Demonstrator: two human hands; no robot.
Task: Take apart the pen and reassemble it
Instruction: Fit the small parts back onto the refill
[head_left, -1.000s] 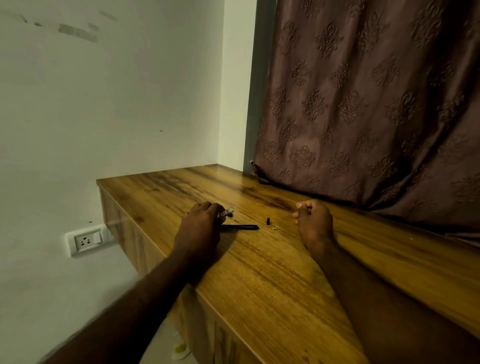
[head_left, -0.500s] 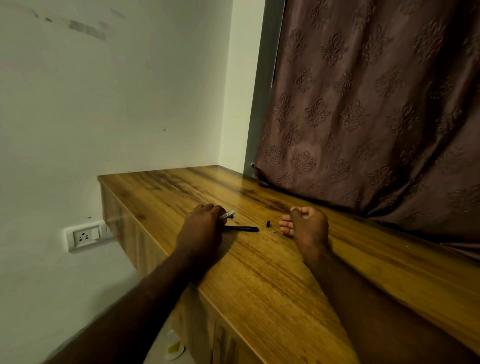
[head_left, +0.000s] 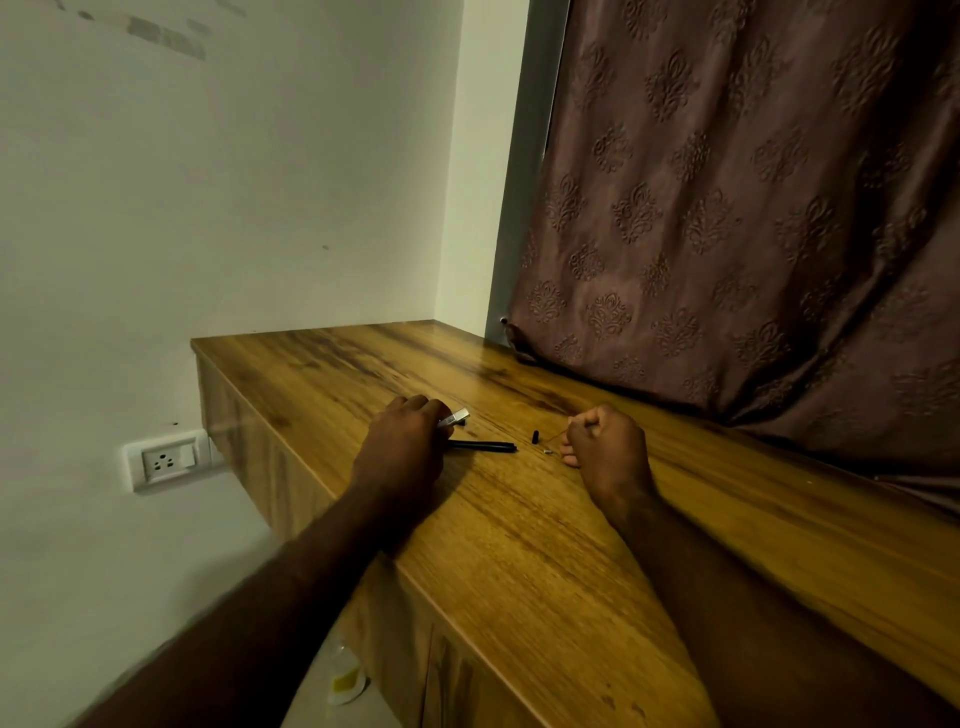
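The pen lies in pieces on the wooden counter (head_left: 519, 545). My left hand (head_left: 402, 444) rests on the wood, closed around a silvery pen piece (head_left: 457, 418) that sticks out to the right past the fingers. A black pen barrel (head_left: 483, 446) lies flat just right of that hand. A small black tip piece (head_left: 534, 436) and a tiny metal spring (head_left: 547, 452) sit between the hands. My right hand (head_left: 605, 449) pinches a thin refill rod (head_left: 558, 436) that points left toward the small pieces.
The counter's front edge runs diagonally from far left to near right, with a drop to the floor on the left. A brown patterned curtain (head_left: 727, 208) hangs over the counter's right side. A wall socket (head_left: 163, 460) sits left of the counter, below its top.
My right hand moved left toward the small pieces, then closed on the thin refill and lifted it slightly. My left hand stayed put, holding the silvery piece.
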